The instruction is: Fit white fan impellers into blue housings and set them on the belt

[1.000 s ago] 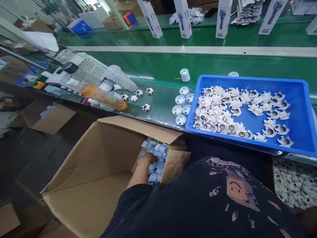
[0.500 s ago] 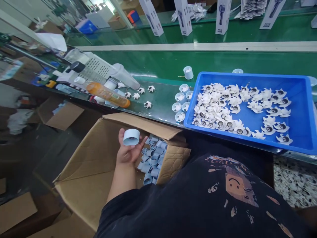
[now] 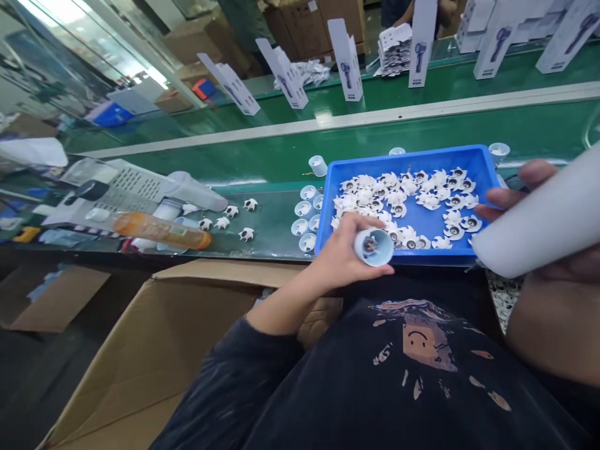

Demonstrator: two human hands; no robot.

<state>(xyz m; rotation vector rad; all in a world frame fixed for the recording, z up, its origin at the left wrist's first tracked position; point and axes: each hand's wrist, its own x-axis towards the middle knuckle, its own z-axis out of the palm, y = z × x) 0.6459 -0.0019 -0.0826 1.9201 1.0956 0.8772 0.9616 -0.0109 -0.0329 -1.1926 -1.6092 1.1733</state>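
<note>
My left hand (image 3: 344, 253) is closed around a light blue cup-shaped plastic housing (image 3: 374, 247), its open end turned towards me and small metallic parts showing inside. It is held just over the near edge of a blue tray (image 3: 323, 206). Small white fan blades (image 3: 398, 209) lie in that tray, crowded on its left and spaced in rows on its right. At the right edge, my right hand (image 3: 520, 187) grips a large, smooth white tapered cylinder (image 3: 539, 219), close to the camera and cut off by the frame. Its exact kind cannot be made out.
Several light blue housings (image 3: 300, 227) stand left of the tray, near loose fan blades (image 3: 246, 234). An orange bottle (image 3: 159, 230) lies further left. Below the bench sits an open cardboard box (image 3: 140, 350). White printed cartons (image 3: 347, 69) line the far side of the green bench.
My left hand has moved from above the cardboard box to the tray's front with the housing, now tipped open end towards me. My right hand has come into view holding the white cylinder.
</note>
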